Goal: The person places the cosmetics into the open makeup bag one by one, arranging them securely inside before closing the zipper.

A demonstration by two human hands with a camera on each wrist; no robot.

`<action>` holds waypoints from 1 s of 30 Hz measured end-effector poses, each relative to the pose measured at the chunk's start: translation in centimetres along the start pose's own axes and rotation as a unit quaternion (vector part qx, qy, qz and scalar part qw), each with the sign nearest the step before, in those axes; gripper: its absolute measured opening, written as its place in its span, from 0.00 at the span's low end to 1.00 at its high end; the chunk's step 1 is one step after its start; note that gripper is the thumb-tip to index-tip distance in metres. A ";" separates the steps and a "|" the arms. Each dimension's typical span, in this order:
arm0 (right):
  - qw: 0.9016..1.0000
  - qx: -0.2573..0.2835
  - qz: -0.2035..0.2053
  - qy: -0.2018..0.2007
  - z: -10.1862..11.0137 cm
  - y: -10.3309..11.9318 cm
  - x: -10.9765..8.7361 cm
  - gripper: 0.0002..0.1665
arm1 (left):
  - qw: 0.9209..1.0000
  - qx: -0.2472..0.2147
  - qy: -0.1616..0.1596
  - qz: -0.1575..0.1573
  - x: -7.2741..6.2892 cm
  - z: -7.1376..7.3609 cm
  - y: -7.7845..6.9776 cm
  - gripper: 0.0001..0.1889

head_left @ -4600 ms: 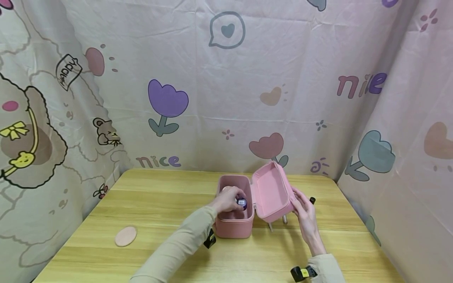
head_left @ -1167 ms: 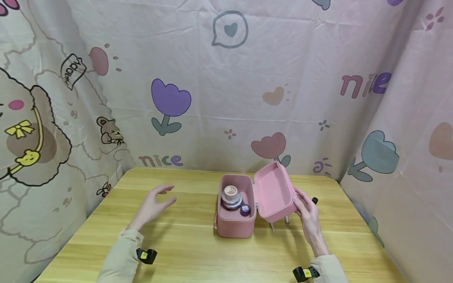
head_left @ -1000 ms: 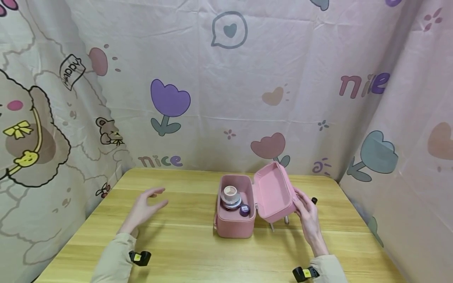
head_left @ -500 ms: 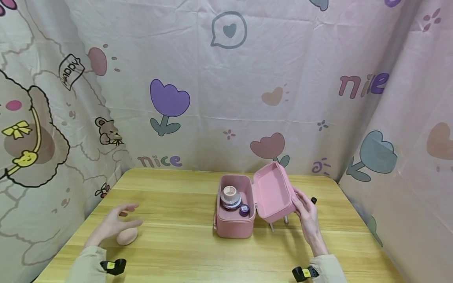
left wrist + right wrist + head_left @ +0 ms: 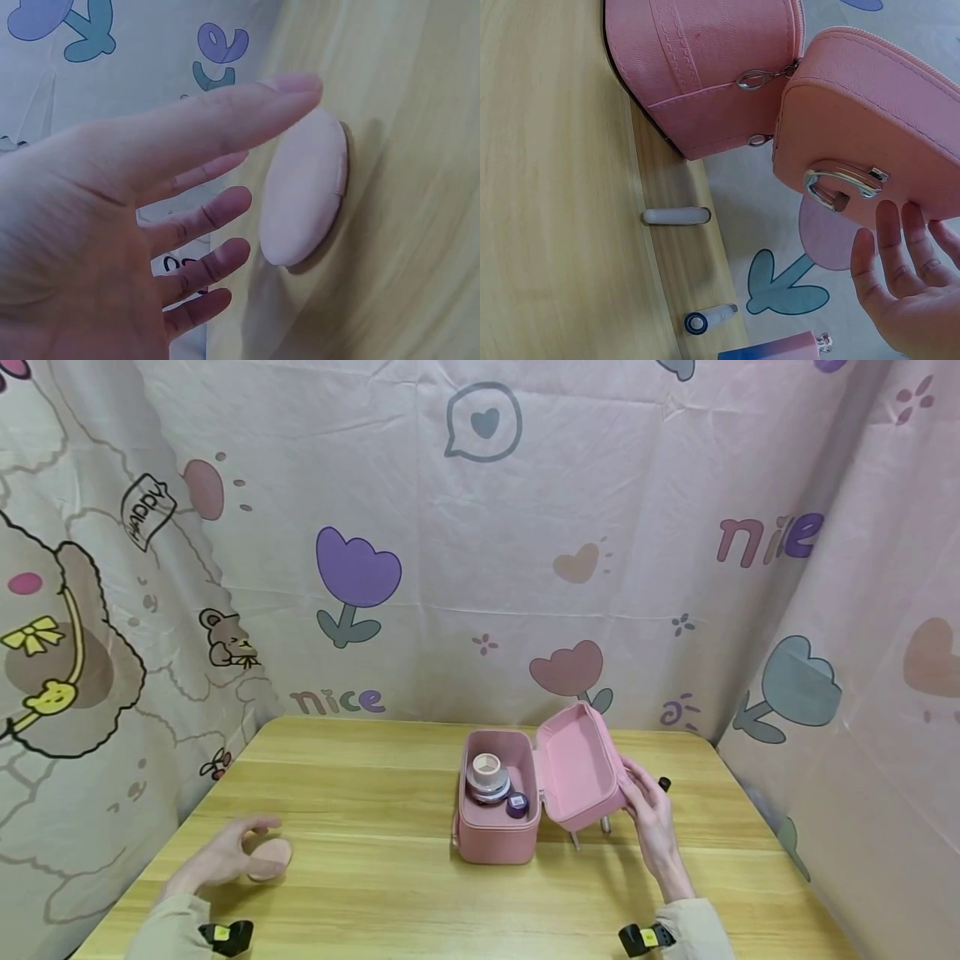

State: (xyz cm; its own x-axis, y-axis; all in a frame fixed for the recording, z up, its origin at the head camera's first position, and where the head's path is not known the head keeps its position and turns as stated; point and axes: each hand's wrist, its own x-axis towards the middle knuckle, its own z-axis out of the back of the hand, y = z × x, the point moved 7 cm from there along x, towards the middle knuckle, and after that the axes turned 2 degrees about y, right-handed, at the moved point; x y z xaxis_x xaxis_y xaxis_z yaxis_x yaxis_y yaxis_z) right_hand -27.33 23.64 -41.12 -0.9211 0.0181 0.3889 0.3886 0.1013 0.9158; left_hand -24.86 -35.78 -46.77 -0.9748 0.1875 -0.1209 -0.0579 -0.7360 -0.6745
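A round, flat pink compact (image 5: pixel 271 858) lies on the table at the left. My left hand (image 5: pixel 225 858) is just over it, thumb and fingers spread around its near side with nothing gripped. In the left wrist view the compact (image 5: pixel 304 191) shows a small tab on its edge. My right hand (image 5: pixel 651 818) holds the tilted lid (image 5: pixel 576 768) of a pink case (image 5: pixel 497 845) by its right edge. In the right wrist view its fingertips rest against the lid's outer face; the thumb is hidden. Inside the case are a stack of round containers (image 5: pixel 488 783) and a small purple jar (image 5: pixel 517 805).
Beyond the lid, in the right wrist view, lie a pale slim tube (image 5: pixel 676 216), a silvery tube with a dark end (image 5: pixel 709 319) and a pink-and-blue stick (image 5: pixel 772 349). A printed curtain (image 5: pixel 450 568) hangs round the wooden table (image 5: pixel 375 893).
My left hand has left the purple jar in the case, then moved left and down to the compact. My right hand has stayed at the lid.
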 end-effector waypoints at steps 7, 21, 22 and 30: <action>1.000 0.003 -0.002 0.002 0.0 0.0 -0.1 0.28 | 0.999 -0.022 0.025 -0.023 0.1 -0.6 -0.1 0.39; 1.000 0.004 -0.005 -0.001 -0.1 0.0 0.0 0.28 | 0.998 -0.041 0.031 -0.026 0.4 -1.1 0.2 0.34; 1.000 0.004 -0.005 -0.001 -0.1 0.0 0.0 0.28 | 0.998 -0.047 0.032 -0.024 0.4 -1.1 0.1 0.33; 1.000 0.004 -0.005 -0.001 -0.1 0.0 0.0 0.28 | 0.998 -0.052 0.027 0.001 0.5 -1.4 0.4 0.33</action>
State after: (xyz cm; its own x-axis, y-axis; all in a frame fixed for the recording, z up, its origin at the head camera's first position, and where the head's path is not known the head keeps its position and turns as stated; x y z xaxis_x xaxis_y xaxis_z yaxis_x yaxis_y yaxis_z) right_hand -27.30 23.59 -41.12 -0.9252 0.0190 0.3789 0.3786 0.1099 0.9190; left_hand -25.05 -35.08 -48.07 -0.9619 0.2230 -0.1584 -0.0314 -0.6652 -0.7460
